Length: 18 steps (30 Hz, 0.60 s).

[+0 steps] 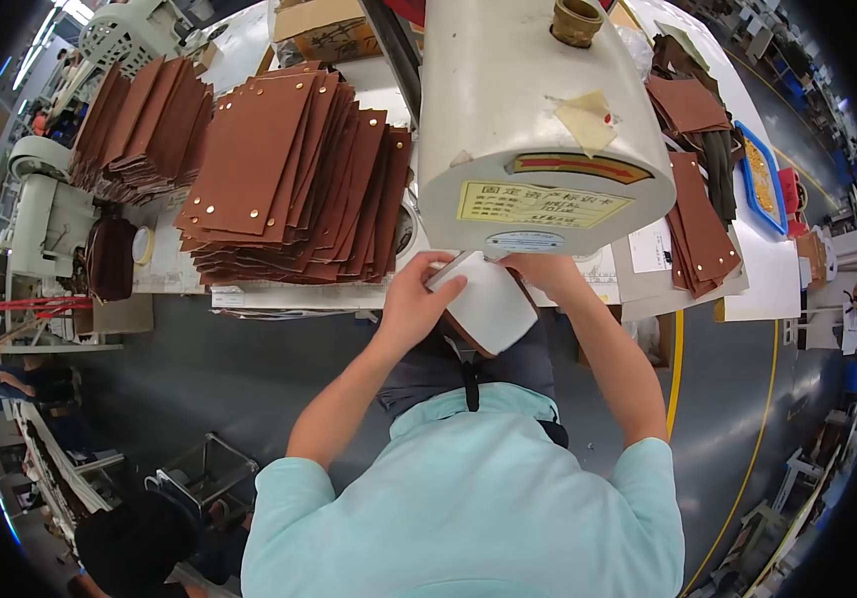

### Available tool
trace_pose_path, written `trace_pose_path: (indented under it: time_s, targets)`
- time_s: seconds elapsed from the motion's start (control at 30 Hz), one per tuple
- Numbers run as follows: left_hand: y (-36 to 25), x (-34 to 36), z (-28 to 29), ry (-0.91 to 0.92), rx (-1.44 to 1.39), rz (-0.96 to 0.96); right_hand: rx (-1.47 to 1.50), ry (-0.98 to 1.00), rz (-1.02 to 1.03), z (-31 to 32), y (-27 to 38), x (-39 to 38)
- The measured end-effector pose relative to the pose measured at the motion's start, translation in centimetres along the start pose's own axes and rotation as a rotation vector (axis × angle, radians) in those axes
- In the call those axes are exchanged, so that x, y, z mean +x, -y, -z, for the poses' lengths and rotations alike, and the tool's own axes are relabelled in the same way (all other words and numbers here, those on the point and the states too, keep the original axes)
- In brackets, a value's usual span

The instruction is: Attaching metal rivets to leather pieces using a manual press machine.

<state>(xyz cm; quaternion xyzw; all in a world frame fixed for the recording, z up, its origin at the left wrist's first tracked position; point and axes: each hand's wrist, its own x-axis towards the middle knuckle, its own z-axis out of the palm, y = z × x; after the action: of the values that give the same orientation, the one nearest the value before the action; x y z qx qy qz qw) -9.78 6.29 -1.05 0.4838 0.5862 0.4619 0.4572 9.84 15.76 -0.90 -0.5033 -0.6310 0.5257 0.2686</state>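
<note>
In the head view, a workshop floor (239,349) with a yellow line runs behind a pale bench (164,254). Taking the white-faced piece as the clock's centre, a cream machine (538,110) with a brass fitting (578,22) on top looms at 12 to 1 o'clock; its head stands in the way, covering the ground just beyond the hands. At 10 o'clock rises a tall stack of brown panels (259,159) with gold-coloured studs, and a second stack (144,130) stands farther out. At 2 o'clock lie loose brown pieces (697,229), with a blue tray (773,227) of small yellowish parts beyond them. Another person (139,538) shows at 8 o'clock.

The white-faced piece (496,307), brown along its edge, lies between the two hands, its lower end reaching toward the lap. The left hand (418,299) grips it at 9 o'clock, thumb on the white face, fingers pinching its left margin. The right hand (548,275) is at 1 o'clock, by the upper right edge; its fingertips are hidden, so whether they pinch cannot be told.
</note>
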Motion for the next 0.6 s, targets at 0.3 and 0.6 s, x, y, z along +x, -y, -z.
trace_pose_path:
  time_s: [0.3,0.6]
  targets:
    - [0.3,4.1,-0.4,0.103,0.069,0.057,0.076,0.060,-0.303,0.3,2.5,0.0]
    - [1.5,4.6,-0.3,0.079,-0.080,0.070,0.305,0.056,-0.367,1.0,3.9,-2.0]
